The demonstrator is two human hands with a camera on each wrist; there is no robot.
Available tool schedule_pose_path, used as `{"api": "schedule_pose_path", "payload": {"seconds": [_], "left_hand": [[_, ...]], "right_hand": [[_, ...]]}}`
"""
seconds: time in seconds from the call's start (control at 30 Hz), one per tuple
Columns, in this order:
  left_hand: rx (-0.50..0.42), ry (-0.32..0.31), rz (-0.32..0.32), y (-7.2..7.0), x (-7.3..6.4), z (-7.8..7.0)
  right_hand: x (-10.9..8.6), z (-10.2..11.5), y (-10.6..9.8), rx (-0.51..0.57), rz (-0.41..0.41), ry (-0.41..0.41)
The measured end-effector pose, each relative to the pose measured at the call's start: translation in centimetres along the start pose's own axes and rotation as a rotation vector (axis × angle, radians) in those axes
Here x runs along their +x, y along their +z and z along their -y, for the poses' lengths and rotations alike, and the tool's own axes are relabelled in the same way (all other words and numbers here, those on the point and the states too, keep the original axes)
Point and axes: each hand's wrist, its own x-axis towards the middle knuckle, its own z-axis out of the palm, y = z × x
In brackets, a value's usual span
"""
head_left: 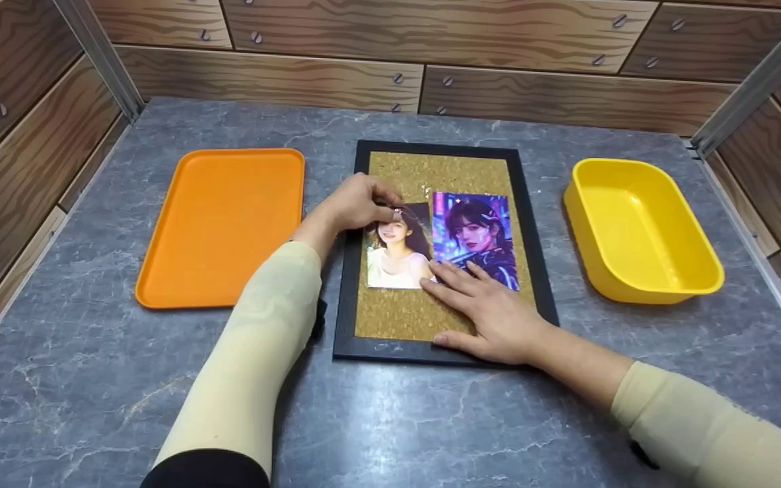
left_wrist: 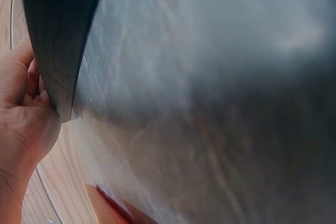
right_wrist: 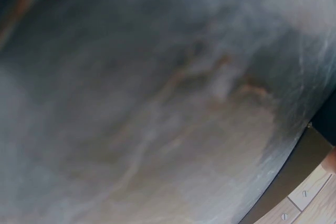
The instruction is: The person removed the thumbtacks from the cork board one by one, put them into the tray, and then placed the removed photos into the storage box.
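A cork board [head_left: 397, 315] in a black frame lies flat on the table, with two photo prints side by side on it. My left hand [head_left: 362, 202] is over the left print, a smiling portrait in white [head_left: 397, 261]; its curled fingers and thumb pinch a small shiny pin at the print's top edge, mostly hidden. With fingers spread, my right hand [head_left: 492, 315] rests on the lower inner corners of both prints. The right print, a purple-blue portrait [head_left: 475, 234], has a tiny bright dot near its top. Small shiny bits [head_left: 426, 191] sit on the cork above the prints.
An orange tray [head_left: 221, 224] lies left of the board. To the right stands a deep yellow bin [head_left: 641, 230]. The grey marbled table [head_left: 377, 420] is bordered by wood-patterned walls [head_left: 363, 34] at the back and sides.
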Motion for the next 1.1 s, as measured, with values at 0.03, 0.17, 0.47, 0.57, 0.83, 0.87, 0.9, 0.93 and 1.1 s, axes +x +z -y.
{"api": "schedule_pose_path", "payload": {"seconds": [0.03,0.17,0.47,0.57,0.83,0.87,0.9,0.93,1.1], "left_hand": [[0.002,-0.001,-0.001,0.00,-0.01,-0.02],[0.005,-0.007,-0.001,-0.03,-0.04,-0.12],[0.004,-0.008,0.010,0.00,-0.08,-0.19],[0.002,-0.018,0.018,0.02,-0.09,-0.34],[0.009,-0.035,0.035,-0.07,0.01,-0.54],[0.009,-0.037,0.034,-0.06,0.02,-0.54],[0.008,-0.037,0.032,-0.05,0.03,-0.54],[0.008,-0.036,0.030,-0.04,0.06,-0.52],[0.018,-0.022,0.023,0.01,0.15,-0.53]], "right_hand": [[-0.01,-0.02,0.00,-0.001,-0.001,0.000],[-0.03,-0.03,0.02,-0.007,-0.006,-0.005],[-0.03,0.03,-0.02,0.001,0.004,0.001],[-0.08,0.06,-0.01,0.001,0.008,0.006],[-0.09,-0.03,0.02,-0.006,0.003,0.004],[-0.09,-0.04,0.03,-0.006,0.003,0.003],[-0.08,-0.04,0.05,-0.005,0.001,0.003],[-0.09,-0.04,0.05,-0.005,0.001,0.003],[-0.11,-0.04,0.03,-0.003,0.000,0.004]]}}
